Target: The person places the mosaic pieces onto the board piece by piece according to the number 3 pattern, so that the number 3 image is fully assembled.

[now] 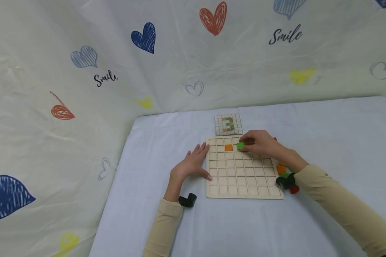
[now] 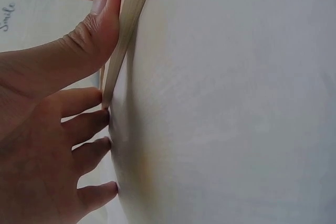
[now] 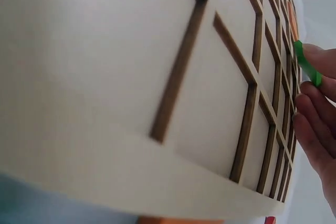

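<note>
A wooden grid board (image 1: 238, 181) lies flat on the white-covered table. One orange square tile (image 1: 228, 147) sits in a cell of its second row. Just right of that tile, my right hand (image 1: 260, 143) pinches a green square tile (image 1: 240, 145) between thumb and fingers; the right wrist view shows the green tile (image 3: 307, 64) tilted at the grid. My left hand (image 1: 193, 165) rests at the board's left edge with fingers spread, its thumb (image 2: 97, 32) touching the board's side (image 2: 128, 19) in the left wrist view.
Behind the board lies a printed pattern card (image 1: 228, 124) with coloured squares on a grid. Loose orange tiles (image 1: 281, 169) and a red piece (image 1: 294, 189) lie along the board's right side, partly hidden by the right forearm. A heart-patterned cloth (image 1: 167, 71) hangs behind the table.
</note>
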The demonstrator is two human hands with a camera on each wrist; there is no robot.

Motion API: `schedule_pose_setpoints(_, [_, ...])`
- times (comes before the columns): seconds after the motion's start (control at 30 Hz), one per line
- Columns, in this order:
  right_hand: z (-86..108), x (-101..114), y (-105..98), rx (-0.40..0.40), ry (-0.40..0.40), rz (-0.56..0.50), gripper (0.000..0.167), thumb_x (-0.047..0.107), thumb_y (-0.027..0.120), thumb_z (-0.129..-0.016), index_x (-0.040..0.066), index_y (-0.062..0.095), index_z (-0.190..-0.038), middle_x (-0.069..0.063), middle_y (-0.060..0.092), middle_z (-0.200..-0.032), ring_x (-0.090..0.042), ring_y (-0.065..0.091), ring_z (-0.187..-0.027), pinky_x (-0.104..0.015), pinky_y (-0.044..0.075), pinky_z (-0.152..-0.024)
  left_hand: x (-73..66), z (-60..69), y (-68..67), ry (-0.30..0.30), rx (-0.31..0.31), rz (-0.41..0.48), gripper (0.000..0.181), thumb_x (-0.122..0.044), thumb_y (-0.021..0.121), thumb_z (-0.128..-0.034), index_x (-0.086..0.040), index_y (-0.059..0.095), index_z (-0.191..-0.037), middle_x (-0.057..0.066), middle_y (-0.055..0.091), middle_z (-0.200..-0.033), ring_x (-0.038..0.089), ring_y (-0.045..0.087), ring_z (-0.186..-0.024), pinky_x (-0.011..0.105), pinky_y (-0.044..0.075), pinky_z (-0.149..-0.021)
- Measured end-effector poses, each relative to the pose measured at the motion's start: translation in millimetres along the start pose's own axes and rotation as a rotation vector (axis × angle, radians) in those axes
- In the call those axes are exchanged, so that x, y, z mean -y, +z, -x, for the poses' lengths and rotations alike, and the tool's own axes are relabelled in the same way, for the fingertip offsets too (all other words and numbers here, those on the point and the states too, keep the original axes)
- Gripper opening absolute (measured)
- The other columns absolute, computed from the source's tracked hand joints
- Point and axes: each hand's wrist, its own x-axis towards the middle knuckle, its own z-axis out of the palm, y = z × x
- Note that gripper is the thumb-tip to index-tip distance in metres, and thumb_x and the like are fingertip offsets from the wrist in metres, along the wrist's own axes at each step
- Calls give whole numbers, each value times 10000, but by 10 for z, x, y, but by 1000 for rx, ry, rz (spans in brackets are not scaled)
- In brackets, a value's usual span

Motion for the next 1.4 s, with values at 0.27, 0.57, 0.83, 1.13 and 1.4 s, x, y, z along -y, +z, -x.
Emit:
schedule_pose_setpoints(0.27, [-81,15,95,5,-31,36,257,117,827,-862,8,764,-1086,-73,694,-952,-194,616,-842,-348,523,-753,0,-5,7,-10,5,3,1224,-342,922,-764,-174,119,-1672,-10,16,-1746,212,-30,-1616,502,16,-1303])
schedule_pose_setpoints(0.57, [-117,18,122,19,-25,95,221,126,832,-855,16,779,-1039,-70,636,-910,-197,589,-822,-346,514,-744,-7,-15,-3,-8,5,12,1225,-328,928,-760,-161,126,-1670,0,26,-1746,220,-23,-1617,509,19,-1302])
schedule_pose_setpoints(0.83, [-79,5,114,13,-58,116,250,120,830,-856,6,773,-1071,-72,642,-917,-186,593,-809,-358,524,-743,-23,-3,-13,-7,7,11,1228,-322,931,-755,-144,130,-1669,18,31,-1745,239,-17,-1617,524,24,-1299])
schedule_pose_setpoints(1.13, [44,-41,15,-15,-46,91,244,69,792,-883,-14,757,-1110,-95,717,-994,-250,664,-885,-423,565,-799,-11,-6,-9,-14,7,13,1232,-325,933,-752,-154,128,-1670,9,28,-1746,229,-22,-1617,516,20,-1301])
schedule_pose_setpoints(1.4, [214,-117,-125,-46,-22,80,210,58,743,-914,-9,759,-1112,-109,735,-1037,-259,668,-914,-427,557,-799,-6,-9,0,-8,3,-8,1234,-339,931,-752,-156,126,-1670,13,29,-1745,236,-15,-1617,522,32,-1300])
